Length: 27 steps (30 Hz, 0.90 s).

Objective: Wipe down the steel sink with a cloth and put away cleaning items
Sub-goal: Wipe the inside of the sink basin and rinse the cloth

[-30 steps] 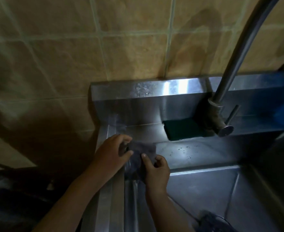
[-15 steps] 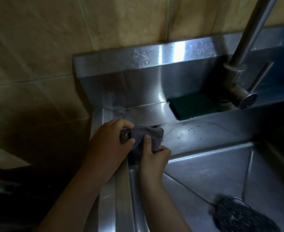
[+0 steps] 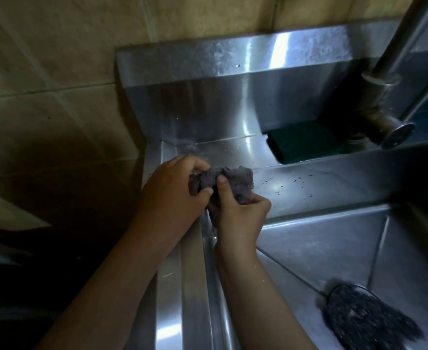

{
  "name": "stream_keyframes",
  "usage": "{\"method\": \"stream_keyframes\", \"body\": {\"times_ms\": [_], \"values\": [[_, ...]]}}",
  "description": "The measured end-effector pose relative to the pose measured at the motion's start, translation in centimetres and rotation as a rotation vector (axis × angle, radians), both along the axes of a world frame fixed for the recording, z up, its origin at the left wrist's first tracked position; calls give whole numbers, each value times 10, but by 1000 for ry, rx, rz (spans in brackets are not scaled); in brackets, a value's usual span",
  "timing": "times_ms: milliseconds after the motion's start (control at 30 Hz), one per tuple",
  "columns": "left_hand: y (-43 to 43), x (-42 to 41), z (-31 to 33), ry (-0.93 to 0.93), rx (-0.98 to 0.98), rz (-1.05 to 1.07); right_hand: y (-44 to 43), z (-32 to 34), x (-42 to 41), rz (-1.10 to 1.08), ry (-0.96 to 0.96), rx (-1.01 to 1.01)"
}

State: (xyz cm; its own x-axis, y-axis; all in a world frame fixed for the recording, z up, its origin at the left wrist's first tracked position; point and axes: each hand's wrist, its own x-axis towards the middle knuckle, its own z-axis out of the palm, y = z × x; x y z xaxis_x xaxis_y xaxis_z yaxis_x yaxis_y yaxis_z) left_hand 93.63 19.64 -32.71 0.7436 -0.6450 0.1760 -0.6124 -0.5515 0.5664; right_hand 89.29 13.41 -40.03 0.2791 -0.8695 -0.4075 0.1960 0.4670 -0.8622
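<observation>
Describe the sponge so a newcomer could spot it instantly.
Start at the steel sink and find the faucet rising from its back ledge. Just left of its base lies the sponge. It is flat and dark green, unlike the crumpled grey cloth.

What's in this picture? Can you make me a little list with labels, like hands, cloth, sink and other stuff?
sink: steel, dark specks on its back ledge
tap: steel, at the back right
green sponge: on the ledge, beside the tap's base
left hand: grips the grey cloth
right hand: pinches the same cloth, thumb on top
cloth's state: bunched, over the ledge's left end
basin: a dark mesh-like thing lies in it
</observation>
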Motion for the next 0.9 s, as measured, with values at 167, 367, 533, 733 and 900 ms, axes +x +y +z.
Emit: {"method": "stream_keyframes", "body": {"times_ms": [167, 367, 533, 733, 900], "values": [[1, 1, -1, -56, 78, -34, -5, -9, -1, 25, 103, -46], [2, 1, -3, -79, 116, -66, -12, -32, -4, 59, 68, -23], [2, 2, -2, -81, 138, -77, -14, -70, -9, 113, 70, 75], [1, 2, -1, -67, 139, -90, -14, -100, -12, 114, 241, -18], [2, 1, 1, -60, 116, -97, -21, -99, -18, 168, 204, 19]]}}
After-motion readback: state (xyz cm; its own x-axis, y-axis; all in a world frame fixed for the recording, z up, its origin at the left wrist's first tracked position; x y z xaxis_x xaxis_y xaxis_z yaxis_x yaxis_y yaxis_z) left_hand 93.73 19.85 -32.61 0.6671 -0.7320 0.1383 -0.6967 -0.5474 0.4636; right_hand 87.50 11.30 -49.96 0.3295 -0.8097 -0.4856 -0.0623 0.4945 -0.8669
